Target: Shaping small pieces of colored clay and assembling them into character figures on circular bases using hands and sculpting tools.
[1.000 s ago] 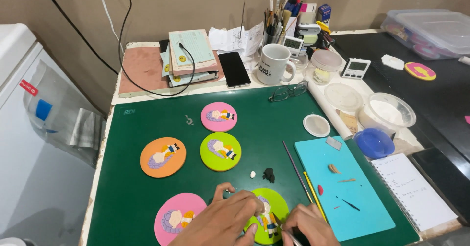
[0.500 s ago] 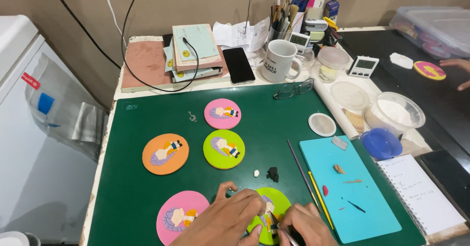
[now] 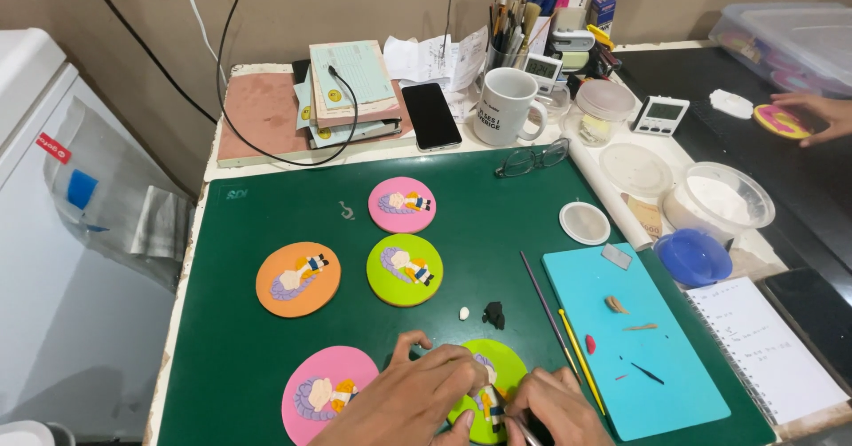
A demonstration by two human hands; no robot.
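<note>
both hands point(image 3: 470, 402) press a green disc point(image 3: 497, 377), tool seemingly in right.

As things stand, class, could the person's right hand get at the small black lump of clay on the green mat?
Probably yes. The right hand rests on the green disc, and the black clay lump lies just beyond it on the green mat. Only a small white bit sits nearby, off to one side.
</note>
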